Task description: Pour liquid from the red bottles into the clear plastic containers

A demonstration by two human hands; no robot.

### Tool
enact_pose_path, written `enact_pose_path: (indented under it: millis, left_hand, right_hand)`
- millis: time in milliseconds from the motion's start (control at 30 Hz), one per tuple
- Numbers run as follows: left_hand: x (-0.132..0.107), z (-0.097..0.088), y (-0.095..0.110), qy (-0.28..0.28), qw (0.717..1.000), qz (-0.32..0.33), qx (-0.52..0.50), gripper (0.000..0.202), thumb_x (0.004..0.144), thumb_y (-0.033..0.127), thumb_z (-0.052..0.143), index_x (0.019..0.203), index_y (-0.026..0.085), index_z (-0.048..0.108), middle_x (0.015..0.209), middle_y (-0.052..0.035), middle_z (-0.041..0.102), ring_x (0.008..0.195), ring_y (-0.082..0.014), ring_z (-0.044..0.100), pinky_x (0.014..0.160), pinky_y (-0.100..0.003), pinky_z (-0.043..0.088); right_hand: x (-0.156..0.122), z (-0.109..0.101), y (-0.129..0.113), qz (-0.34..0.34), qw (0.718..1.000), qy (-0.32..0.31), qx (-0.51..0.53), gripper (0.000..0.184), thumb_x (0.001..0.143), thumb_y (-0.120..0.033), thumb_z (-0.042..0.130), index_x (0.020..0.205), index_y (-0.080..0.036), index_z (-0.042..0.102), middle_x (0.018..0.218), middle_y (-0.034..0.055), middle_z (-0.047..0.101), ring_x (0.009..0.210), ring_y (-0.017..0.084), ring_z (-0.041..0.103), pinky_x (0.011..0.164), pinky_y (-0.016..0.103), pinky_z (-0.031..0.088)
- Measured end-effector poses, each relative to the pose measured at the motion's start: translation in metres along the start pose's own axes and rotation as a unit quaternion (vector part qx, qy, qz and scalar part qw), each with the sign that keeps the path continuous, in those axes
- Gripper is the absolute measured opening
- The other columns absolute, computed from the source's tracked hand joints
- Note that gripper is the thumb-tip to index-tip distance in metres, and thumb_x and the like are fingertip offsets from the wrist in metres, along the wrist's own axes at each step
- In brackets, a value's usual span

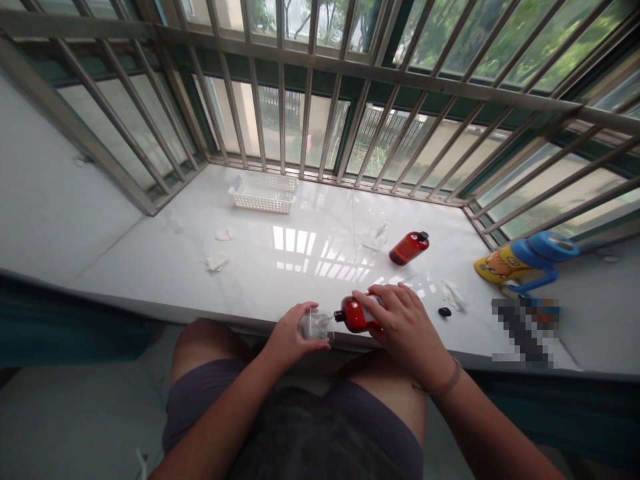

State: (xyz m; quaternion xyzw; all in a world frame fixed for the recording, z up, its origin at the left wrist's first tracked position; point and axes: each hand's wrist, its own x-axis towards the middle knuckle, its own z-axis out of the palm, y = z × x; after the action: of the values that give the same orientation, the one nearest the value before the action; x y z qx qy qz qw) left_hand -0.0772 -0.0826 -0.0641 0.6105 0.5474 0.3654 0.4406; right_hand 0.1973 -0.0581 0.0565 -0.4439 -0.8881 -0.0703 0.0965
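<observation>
— Red bottle (356,315) is tilting right over the front edge of the worktop (150,267), isn't it?

— It is. The right hand (405,327) is closing around its body, fingers (373,298) wrapping over the top, and its dark neck is pointing sideways at a small clear bottle (316,327).

— And the left hand (295,333)?

— That one's curling snugly around the clear bottle, holding it just beside the red neck, close to the front edge. I can't tell whether anything is flowing between them.

— What's sitting further along the worktop?

— A second red bottle (409,248) is lying tilted toward the right side, past the middle, with a clear bottle (376,237) lying just to its left. Nearer the right end, a black cap (444,312) is resting beside some tissue (453,295).

— And those white bits on the left?

— More tissue scraps (217,263) are lying there, and a white plastic basket (263,193) is standing by the back edge, under the steel window bars (380,87).

— Is that a toy in the corner?

— Looks like it: a blue-and-yellow toy (525,261) is sitting at the right end.
</observation>
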Motion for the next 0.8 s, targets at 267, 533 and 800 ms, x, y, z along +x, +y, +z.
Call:
enact_pose_path:
  millis: [267, 533, 800]
  left_hand:
    - [0.0003, -0.0010, 0.0028, -0.005, 1.000, 0.012, 0.015, 0.089, 0.059, 0.038, 0.106, 0.138, 0.028, 0.065, 0.136, -0.0074, 0.072, 0.128, -0.0320, 0.068, 0.114, -0.047, 0.054]
    - [-0.0001, -0.0005, 0.0034, -0.004, 1.000, 0.008, 0.016, 0.089, 0.059, 0.038, 0.106, 0.138, 0.029, 0.066, 0.136, -0.0069, 0.072, 0.128, -0.0327, 0.068, 0.112, -0.047, 0.055]
    - [0.0013, -0.0007, 0.0056, -0.005, 1.000, 0.011, 0.009, 0.089, 0.059, 0.040, 0.105, 0.139, 0.031, 0.067, 0.135, -0.0066, 0.073, 0.127, -0.0335, 0.069, 0.109, -0.047, 0.057]
  right_hand:
    - [0.0006, -0.0023, 0.0020, 0.000, 1.000, -0.005, -0.003, 0.071, 0.085, -0.009, 0.074, 0.151, -0.030, 0.060, 0.137, 0.0106, 0.067, 0.127, 0.032, 0.059, 0.121, 0.055, 0.038]
    - [0.0015, -0.0049, 0.0018, -0.004, 1.000, 0.000, -0.008, 0.070, 0.085, -0.008, 0.073, 0.150, -0.030, 0.060, 0.136, 0.0107, 0.067, 0.126, 0.033, 0.059, 0.122, 0.055, 0.038]
    - [0.0016, -0.0051, 0.0020, -0.004, 1.000, -0.005, -0.015, 0.071, 0.086, -0.009, 0.074, 0.152, -0.031, 0.060, 0.138, 0.0103, 0.067, 0.128, 0.032, 0.059, 0.123, 0.055, 0.038]
